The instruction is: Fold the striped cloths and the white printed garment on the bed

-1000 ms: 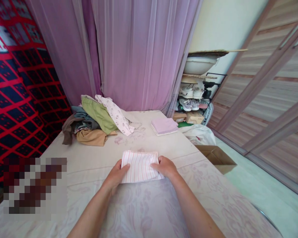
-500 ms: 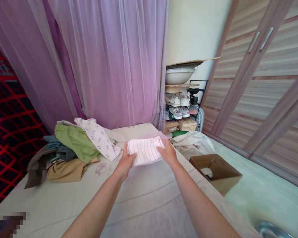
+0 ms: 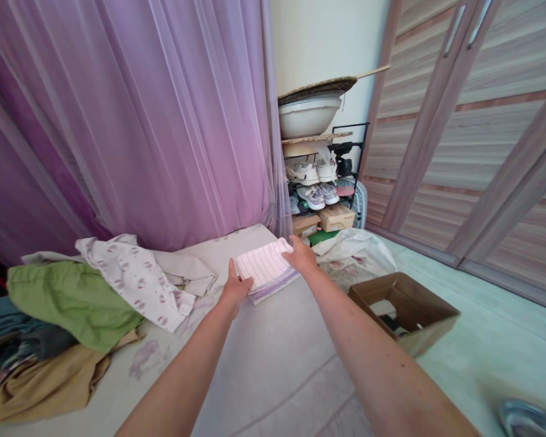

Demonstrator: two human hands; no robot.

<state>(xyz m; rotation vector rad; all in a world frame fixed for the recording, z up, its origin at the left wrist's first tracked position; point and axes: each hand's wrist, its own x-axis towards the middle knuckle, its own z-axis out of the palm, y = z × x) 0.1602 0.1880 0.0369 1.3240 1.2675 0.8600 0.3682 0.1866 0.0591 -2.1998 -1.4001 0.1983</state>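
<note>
A folded white cloth with thin pink stripes [image 3: 262, 265] rests on top of a folded lilac stack [image 3: 275, 287] near the far right corner of the bed [image 3: 277, 364]. My left hand [image 3: 235, 289] grips the cloth's near left edge. My right hand [image 3: 301, 257] holds its far right edge. Both arms are stretched forward over the pale sheet.
A heap of loose clothes lies at the left: a green garment [image 3: 68, 300], a printed white one [image 3: 139, 280], a tan one [image 3: 50, 379]. A purple curtain [image 3: 141, 121] hangs behind. An open cardboard box [image 3: 404, 309], a plastic bag [image 3: 355, 255] and a shoe rack [image 3: 321, 182] stand right of the bed.
Both hands lifted the striped cloth from in front of me, carried it forward and right, and set it down onto the lilac stack. The view swung right.
</note>
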